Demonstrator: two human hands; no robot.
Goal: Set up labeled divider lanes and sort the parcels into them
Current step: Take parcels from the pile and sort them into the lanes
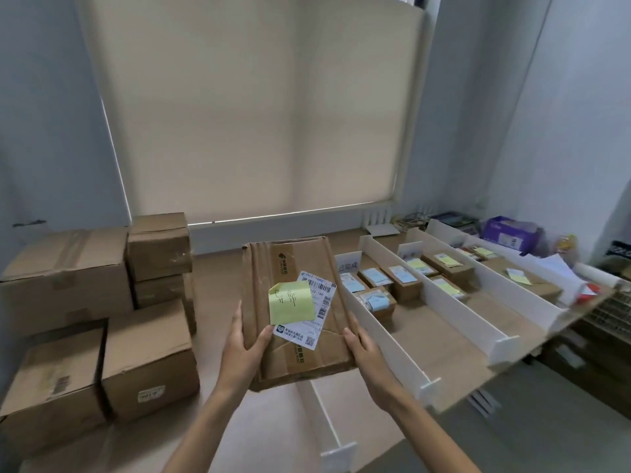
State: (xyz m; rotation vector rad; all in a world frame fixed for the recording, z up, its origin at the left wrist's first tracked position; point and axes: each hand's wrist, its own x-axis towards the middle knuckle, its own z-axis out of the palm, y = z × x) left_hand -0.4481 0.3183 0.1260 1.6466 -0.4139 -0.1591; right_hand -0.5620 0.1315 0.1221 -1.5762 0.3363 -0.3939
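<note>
The left hand [244, 339] grips the lower left edge of the parcel [293, 268], thumb on top and fingers beneath. The right hand [362, 346] grasps the lower right edge the same way. The parcel sits in the centre of the frame, held above the table [444, 322]. It is a flat, creased brown carton with printed tape along its length. On its top face are 1 yellow sticky note [291, 302] with handwriting and 1 white shipping label [316, 312] with barcodes, the note overlapping the label.

4 white dividers [392, 322] show: 1 at lower centre and 3 running to the upper right. The lanes between them hold small parcels [403, 281], about 9, most with a blue or yellow note. 5 large cartons [65, 268] are stacked at the left of the frame.
</note>
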